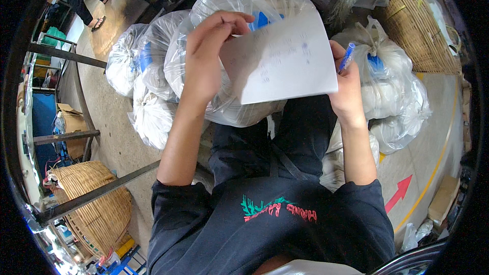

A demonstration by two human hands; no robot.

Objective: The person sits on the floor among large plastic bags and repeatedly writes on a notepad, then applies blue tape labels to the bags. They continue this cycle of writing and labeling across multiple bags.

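the left hand (206, 56) pinches the upper left edge of a white sheet of paper (282, 63), fingers curled over it; the right hand (346, 84) grips the sheet's right edge and also clasps a blue pen (347, 57), tip upward; the paper is held above the person's lap, in front of clear plastic bags (153, 71) stuffed with white material; a woven basket (94, 206) sits on the floor at lower left, another basket (420, 25) at upper right; a red arrow (400, 191) marks the floor.

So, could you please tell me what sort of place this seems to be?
Probably a warehouse or sorting floor: knotted clear plastic sacks of white goods crowd the concrete floor, woven bamboo baskets stand around, and a red painted floor arrow marks a walkway.
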